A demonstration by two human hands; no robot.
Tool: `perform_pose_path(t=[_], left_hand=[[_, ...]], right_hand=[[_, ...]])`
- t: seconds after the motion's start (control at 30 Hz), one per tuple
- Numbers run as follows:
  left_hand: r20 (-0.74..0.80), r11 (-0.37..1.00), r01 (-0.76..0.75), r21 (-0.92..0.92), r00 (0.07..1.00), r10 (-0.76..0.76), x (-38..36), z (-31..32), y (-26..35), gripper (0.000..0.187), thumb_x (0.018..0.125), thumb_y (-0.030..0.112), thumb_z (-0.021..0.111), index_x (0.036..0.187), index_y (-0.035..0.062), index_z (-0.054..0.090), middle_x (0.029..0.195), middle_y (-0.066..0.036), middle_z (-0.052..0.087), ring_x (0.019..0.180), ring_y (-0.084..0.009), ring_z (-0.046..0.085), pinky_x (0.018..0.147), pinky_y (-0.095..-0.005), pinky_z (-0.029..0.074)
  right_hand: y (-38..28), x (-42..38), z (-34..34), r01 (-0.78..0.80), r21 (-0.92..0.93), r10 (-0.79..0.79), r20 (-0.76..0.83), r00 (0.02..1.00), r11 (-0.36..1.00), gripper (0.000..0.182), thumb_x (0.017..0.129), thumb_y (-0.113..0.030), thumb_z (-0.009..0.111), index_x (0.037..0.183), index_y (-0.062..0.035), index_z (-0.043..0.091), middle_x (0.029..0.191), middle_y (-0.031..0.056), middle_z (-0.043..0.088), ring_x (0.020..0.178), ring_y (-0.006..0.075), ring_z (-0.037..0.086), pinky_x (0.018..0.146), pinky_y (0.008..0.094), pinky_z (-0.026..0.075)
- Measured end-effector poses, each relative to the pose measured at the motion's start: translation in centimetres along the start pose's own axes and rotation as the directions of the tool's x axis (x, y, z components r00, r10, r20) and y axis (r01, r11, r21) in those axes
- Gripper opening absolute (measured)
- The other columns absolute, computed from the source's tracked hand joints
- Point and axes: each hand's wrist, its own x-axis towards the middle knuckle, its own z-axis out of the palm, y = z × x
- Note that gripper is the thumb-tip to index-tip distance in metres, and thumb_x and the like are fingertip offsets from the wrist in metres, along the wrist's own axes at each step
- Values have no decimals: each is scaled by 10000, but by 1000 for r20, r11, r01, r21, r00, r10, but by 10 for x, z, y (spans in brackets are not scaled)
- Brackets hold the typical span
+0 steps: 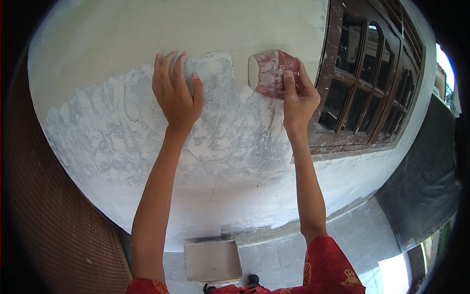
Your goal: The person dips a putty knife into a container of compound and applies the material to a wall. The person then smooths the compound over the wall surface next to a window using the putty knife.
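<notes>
Plainly, the right hand (300, 108) pinches the red putty spreader (272, 73), which juts left, edge upright, toward the left hand (177, 95), loosely spread and empty.

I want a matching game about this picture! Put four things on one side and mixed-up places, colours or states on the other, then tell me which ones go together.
Things:
1. scraper
2. left hand
3. tray
4. window

Clues:
A. spread fingers, holding nothing
B. brown, with panes of glass
C. held in the right hand
D. down at the bottom of the picture, in the middle

Right pairs: 1-C, 2-A, 3-D, 4-B
</notes>
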Motion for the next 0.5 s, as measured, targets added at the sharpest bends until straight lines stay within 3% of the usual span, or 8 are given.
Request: perform_pose_path(t=[0.07, 0.17, 0.3, 0.4, 0.5], left_hand=[[32, 1000, 5, -5, 999, -5, 0, 0, 2, 428, 964, 214, 503, 1362, 58, 520, 1407, -156, 474, 1405, -382, 352, 1112, -522, 289], [54, 1000, -3, -16, 999, 4, 1, 0, 6, 431, 963, 212, 505, 1366, 61, 516, 1412, -155, 468, 1408, -381, 347, 1112, -523, 289], [52, 1000, -5, -25, 999, 6, 0, 1, 3, 429, 962, 212, 507, 1365, 64, 517, 1417, -151, 462, 1411, -380, 343, 1113, -523, 291], [8, 1000, -9, -18, 1000, 9, 0, 0, 0, 421, 941, 229, 529, 1334, 82, 553, 1404, -135, 482, 1407, -369, 361, 1111, -520, 307], [31, 1000, -3, 4, 1000, 3, 0, -1, 0, 427, 964, 215, 506, 1363, 64, 521, 1417, -147, 464, 1411, -380, 343, 1117, -527, 291]], right_hand=[[8, 15, -25, -8, 35, 12, -126, 992, 999, 409, 968, -68, 636, 1360, 27, 566, 1035, 114, 719, 851, 81, 650, 701, 222, 554], [2, 18, -36, 26, 134, -2, -176, 984, 991, 421, 973, -72, 632, 1371, 36, 548, 1069, 119, 710, 863, 98, 660, 730, 231, 570], [-12, -7, 6, -33, 83, 29, 45, 999, 996, 434, 966, -88, 651, 1367, 44, 552, 1076, 137, 713, 925, 104, 646, 802, 238, 531], [0, -2, 9, -26, 21, 25, 50, 998, 999, 432, 962, -89, 654, 1362, 43, 558, 1076, 125, 715, 918, 102, 640, 809, 236, 522], [12, 22, -31, 14, 22, -11, -147, 989, 1000, 410, 975, -65, 624, 1365, 41, 554, 1103, 120, 710, 905, 104, 652, 818, 246, 541]])
